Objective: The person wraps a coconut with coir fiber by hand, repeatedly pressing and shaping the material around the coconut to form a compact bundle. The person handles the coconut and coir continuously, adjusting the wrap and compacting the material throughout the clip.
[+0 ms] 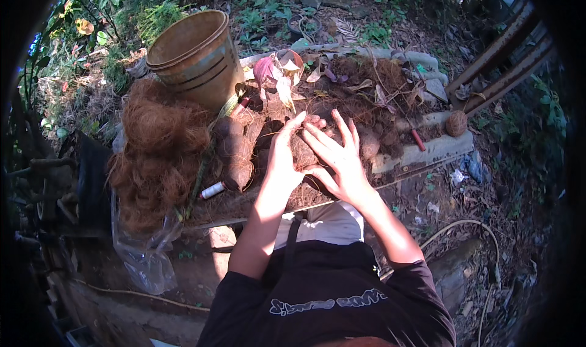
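Between my two hands is a brown, fibrous ball (303, 153), partly covered by my fingers. My left hand (286, 152) presses along its left side. My right hand (336, 157) arches over its right side with fingers spread, its thumb reaching back towards my left wrist. Left of my hands lie several rounded bundles wrapped in coir and thread (237, 152). A spool of white thread (213, 190) rests by their near end. Another brown ball (369, 144) sits just right of my right hand, partly in shadow.
A large heap of loose coir (158, 136) lies at the left on clear plastic (146, 260). Behind it stands a worn bucket (197, 58). A potted plant with purple leaves (270, 72) is at the back. At the right are a red handle (418, 140) and a coir ball (456, 123).
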The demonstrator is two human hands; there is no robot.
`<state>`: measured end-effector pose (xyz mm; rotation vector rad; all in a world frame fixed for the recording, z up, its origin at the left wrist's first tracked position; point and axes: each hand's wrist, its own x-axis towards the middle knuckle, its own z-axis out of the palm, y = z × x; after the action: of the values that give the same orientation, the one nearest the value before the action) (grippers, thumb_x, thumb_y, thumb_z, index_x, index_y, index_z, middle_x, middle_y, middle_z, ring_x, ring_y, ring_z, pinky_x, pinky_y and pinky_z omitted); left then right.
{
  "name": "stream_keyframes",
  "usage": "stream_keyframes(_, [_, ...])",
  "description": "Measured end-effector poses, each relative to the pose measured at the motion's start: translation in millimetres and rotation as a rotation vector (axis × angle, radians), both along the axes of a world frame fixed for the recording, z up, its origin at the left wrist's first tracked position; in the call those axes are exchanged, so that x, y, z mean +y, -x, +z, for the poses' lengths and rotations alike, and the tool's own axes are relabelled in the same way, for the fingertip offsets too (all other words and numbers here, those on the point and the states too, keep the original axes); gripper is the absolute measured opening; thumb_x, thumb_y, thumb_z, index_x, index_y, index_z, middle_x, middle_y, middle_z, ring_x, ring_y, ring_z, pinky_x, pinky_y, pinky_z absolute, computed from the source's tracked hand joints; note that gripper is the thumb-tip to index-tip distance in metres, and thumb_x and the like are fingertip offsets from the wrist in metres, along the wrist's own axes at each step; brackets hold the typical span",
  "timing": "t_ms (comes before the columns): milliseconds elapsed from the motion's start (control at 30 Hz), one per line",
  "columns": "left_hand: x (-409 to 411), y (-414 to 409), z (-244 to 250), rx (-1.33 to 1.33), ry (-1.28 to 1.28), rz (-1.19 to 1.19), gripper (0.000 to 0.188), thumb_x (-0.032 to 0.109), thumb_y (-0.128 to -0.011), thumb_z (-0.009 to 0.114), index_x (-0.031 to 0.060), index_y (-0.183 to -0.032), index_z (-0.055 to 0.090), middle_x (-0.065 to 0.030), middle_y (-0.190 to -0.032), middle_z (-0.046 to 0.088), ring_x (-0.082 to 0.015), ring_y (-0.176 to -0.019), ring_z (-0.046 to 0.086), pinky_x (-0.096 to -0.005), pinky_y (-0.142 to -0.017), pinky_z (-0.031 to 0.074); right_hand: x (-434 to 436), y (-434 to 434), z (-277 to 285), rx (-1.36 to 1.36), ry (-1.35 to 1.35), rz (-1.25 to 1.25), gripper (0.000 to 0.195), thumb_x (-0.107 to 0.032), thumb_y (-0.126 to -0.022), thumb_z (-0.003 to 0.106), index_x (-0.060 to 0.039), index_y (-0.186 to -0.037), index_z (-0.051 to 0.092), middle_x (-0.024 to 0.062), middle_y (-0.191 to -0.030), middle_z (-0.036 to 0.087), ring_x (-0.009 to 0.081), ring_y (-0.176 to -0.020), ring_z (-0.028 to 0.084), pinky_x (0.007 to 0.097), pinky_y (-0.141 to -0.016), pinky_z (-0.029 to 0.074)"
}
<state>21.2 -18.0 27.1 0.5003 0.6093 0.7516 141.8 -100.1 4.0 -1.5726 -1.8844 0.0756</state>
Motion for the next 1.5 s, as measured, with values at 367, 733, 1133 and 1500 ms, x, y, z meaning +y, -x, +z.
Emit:
stream_keyframes(367, [2.7,5.8,-8.5,0.346,-0.858,0.197,0.024,0.019,-0.092,0.056,-0.0008,-0.100,0.067,-0.0095,-0.096,0.066,-0.0181,-0.091,0.062,-0.0288,-0.080,0.049,14.1,-2.8,-0.6,0.232,-0.229,0.029,0.055,-0.037,-0.071,0.077,-0.0236,-0.123,0.066,-0.0006,-0.128,0.063,0.0349,-0.139,0.034,0.0579,-0.112,0.020])
stream_keyframes(733, [15.4,16.1,2.2,0.129,-0.307,0.280,0.014,0.015,-0.089,0.060,0.0016,-0.090,0.063,-0.0077,-0.078,0.064,-0.0173,-0.064,0.064,-0.0301,-0.056,0.054,-15.2,-1.0,-8.2,0.603,-0.043,0.058,0.042,-0.024,-0.084,0.068,-0.0053,-0.122,0.062,0.0153,-0.121,0.061,0.0312,-0.123,0.051,0.0428,-0.106,0.038])
stream_keyframes(1133, [19.9,45.2,-41.5,0.193,-0.327,0.276,0.030,0.027,-0.085,0.064,0.0042,-0.104,0.068,-0.0067,-0.100,0.066,-0.0168,-0.096,0.060,-0.0356,-0.087,0.047,-39.1,-10.2,-39.5,-0.302,0.239,0.578,0.049,-0.018,-0.081,0.057,-0.0099,-0.129,0.056,0.0057,-0.140,0.050,0.0255,-0.136,0.038,0.0405,-0.113,0.033])
stream_keyframes(1500, [17.0,40.4,-40.1,-0.003,-0.101,0.225,0.019,0.020,-0.087,0.064,0.0019,-0.094,0.066,-0.0100,-0.078,0.065,-0.0209,-0.066,0.064,-0.0355,-0.061,0.055,-53.5,-69.0,-34.3,-0.175,0.201,0.509,0.041,-0.009,-0.074,0.066,-0.0160,-0.114,0.068,0.0026,-0.122,0.064,0.0264,-0.120,0.055,0.0348,-0.095,0.051])
